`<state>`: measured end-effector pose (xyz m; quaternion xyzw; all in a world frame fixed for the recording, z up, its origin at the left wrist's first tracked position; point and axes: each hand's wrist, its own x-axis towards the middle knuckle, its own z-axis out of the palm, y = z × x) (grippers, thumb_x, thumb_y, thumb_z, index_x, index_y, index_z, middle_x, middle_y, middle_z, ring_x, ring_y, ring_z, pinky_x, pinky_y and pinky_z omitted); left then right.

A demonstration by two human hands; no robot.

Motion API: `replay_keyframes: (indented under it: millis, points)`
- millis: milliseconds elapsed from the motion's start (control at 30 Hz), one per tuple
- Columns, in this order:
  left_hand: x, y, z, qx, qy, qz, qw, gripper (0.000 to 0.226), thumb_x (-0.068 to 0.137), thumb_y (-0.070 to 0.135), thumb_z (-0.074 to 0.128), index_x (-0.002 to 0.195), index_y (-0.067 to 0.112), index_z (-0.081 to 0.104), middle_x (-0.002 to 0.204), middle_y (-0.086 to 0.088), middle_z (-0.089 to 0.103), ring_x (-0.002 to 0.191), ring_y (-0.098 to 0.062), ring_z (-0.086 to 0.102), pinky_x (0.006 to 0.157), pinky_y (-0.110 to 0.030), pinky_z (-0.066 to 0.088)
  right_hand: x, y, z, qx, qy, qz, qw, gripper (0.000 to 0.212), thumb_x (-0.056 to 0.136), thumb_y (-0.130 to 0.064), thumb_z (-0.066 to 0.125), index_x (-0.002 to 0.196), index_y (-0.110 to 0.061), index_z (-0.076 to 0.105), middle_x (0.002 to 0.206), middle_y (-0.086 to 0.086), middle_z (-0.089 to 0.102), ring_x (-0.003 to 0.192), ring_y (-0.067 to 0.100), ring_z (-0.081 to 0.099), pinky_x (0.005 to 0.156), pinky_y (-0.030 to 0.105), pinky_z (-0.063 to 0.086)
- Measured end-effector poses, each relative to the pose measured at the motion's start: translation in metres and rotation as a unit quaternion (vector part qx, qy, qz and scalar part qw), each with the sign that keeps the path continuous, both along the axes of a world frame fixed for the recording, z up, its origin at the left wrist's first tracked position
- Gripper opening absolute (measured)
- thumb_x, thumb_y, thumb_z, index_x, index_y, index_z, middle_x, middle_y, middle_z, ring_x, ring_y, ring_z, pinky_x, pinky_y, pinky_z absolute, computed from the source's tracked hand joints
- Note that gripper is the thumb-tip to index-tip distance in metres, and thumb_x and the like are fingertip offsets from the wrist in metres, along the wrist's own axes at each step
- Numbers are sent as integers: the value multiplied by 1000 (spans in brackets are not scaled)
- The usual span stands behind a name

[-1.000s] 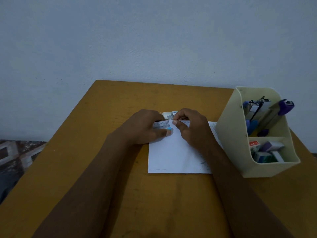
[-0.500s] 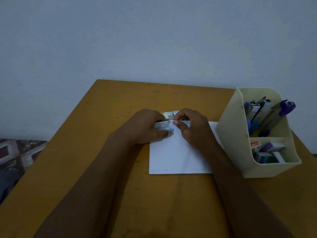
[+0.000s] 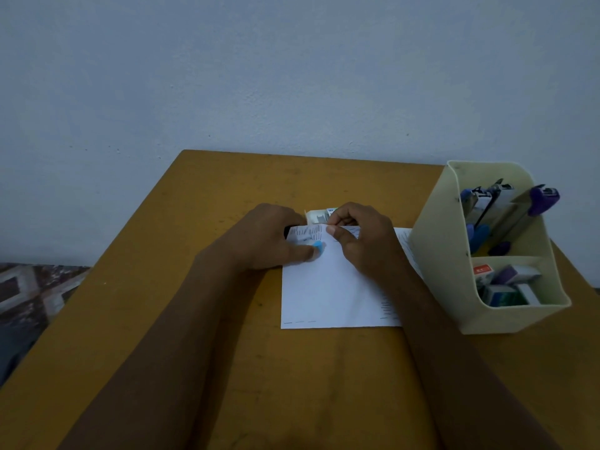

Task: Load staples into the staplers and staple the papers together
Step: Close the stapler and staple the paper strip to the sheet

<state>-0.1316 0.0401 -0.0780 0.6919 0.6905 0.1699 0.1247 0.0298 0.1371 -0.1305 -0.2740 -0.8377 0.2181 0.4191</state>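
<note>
One sheaf of white papers (image 3: 331, 290) lies flat near the middle of the ochre table (image 3: 227, 190), its near edge parallel to the table's near edge; how many sheets it holds cannot be told. The far left corner of the papers is folded up, printed side showing.

Two hands work at that corner. The left hand (image 3: 269, 238) is closed over a stapler, of which only a blue tip (image 3: 318, 245) shows at the thumb, touching the papers. The right hand (image 3: 360, 238) pinches the folded corner between thumb and forefinger.

One small staple box (image 3: 319, 216) lies just beyond the hands, partly hidden.

One cream organizer (image 3: 444, 254) stands at the table's right edge, just beside the papers. Its far compartment holds at least three upright staplers (image 3: 506, 206), blue and purple. Its near compartment holds several small boxes (image 3: 506, 284); an exact count cannot be made.

The table's left half, far edge and near edge are open surface.
</note>
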Motion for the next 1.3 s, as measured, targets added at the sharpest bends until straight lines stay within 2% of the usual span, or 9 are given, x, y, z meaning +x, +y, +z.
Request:
replay_keyframes:
  millis: [133, 200, 333, 500, 667, 800, 900, 1100, 1300]
  points:
    - [-3, 1, -5, 31, 5, -10, 999, 38, 82, 50, 65, 95, 14, 69, 84, -2, 67, 60, -11, 54, 46, -17, 31, -1, 0, 0, 1, 2, 3, 1000, 4, 76, -18, 67, 76, -15, 64, 76, -26, 53, 73, 3, 52, 67, 17, 41]
    - [-4, 2, -6, 42, 0, -14, 999, 34, 82, 49, 66, 90, 16, 68, 79, 0, 66, 55, -8, 49, 45, -16, 27, -1, 1, 0, 2, 3, 2, 1000, 4, 76, -18, 66, 76, -15, 64, 76, -24, 54, 73, 3, 52, 67, 15, 40]
    - [-4, 4, -10, 60, -18, -16, 998, 31, 82, 43, 68, 81, 12, 68, 69, -1, 62, 50, -8, 45, 44, -17, 27, -1, 0, 0, 9, 4, 1, 1000, 4, 76, -18, 66, 75, -14, 64, 76, -18, 56, 73, 1, 50, 67, 8, 38]
    - [0, 6, -12, 85, -14, -23, 996, 29, 79, 38, 72, 73, 11, 67, 59, 1, 56, 46, -8, 41, 47, -17, 31, -1, 0, -1, 15, -5, -2, 1000, 5, 76, -18, 67, 75, -14, 64, 76, -17, 56, 72, 1, 49, 67, 9, 38]
    - [-1, 3, -9, 53, -28, -15, 998, 34, 80, 41, 70, 89, 8, 69, 79, -7, 66, 62, -18, 56, 48, -20, 31, -1, -1, 0, 9, 0, -1, 1000, 6, 76, -18, 65, 76, -13, 64, 76, -15, 57, 73, 2, 51, 67, 9, 38]
    - [3, 2, -3, 5, -26, 3, 1000, 46, 78, 46, 71, 104, 8, 66, 97, -8, 65, 83, -23, 60, 61, -36, 47, 0, -1, 1, 10, 2, -2, 1000, 9, 77, -20, 64, 77, -11, 65, 77, -13, 58, 73, 3, 51, 66, 15, 41]
    - [1, -1, 2, -24, -40, 6, 999, 52, 78, 47, 71, 118, 15, 61, 107, -4, 63, 91, -18, 59, 70, -36, 53, -1, -2, 1, 5, 2, -1, 1000, 11, 77, -22, 63, 78, -12, 64, 78, -13, 58, 72, 3, 51, 66, 16, 42]
    - [-3, -1, 1, -49, -24, 3, 999, 62, 73, 55, 71, 123, 20, 57, 106, 4, 59, 90, -12, 57, 69, -28, 51, -1, -3, 2, 2, -9, -3, 1000, 6, 78, -18, 66, 80, -13, 64, 81, -13, 57, 74, 7, 53, 69, 34, 49]
    - [-5, 1, -3, -9, 16, -2, 1000, 57, 77, 55, 68, 116, 14, 63, 98, -4, 63, 81, -17, 56, 61, -33, 45, -1, -4, 2, 4, -5, -4, 1000, 10, 77, -23, 63, 79, -13, 64, 80, -14, 58, 73, 8, 54, 68, 35, 49]
